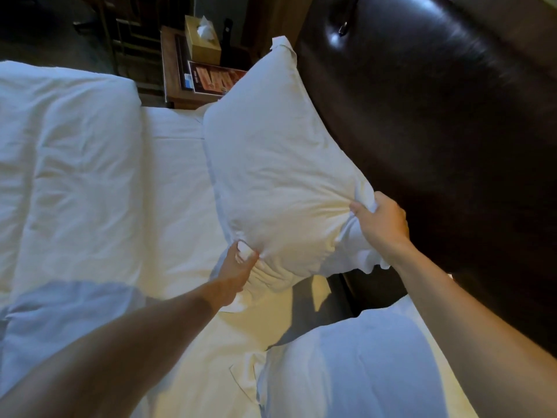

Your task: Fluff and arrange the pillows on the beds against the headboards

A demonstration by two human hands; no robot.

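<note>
A white pillow (pixel 271 164) leans tilted against the dark leather headboard (pixel 437 131), its near end lifted off the sheet. My left hand (pixel 236 273) grips its lower near corner, pinching bunched fabric. My right hand (pixel 381 224) clutches the upper near corner next to the headboard. A second white pillow (pixel 346 369) lies flat in the foreground by the headboard, between my two arms.
A folded-back white duvet (pixel 69 182) covers the left of the bed, with bare white sheet (pixel 177 191) beside it. Beyond the pillow stands a wooden nightstand (pixel 171 86) holding a tissue box (pixel 202 40), a printed card and a dark handset.
</note>
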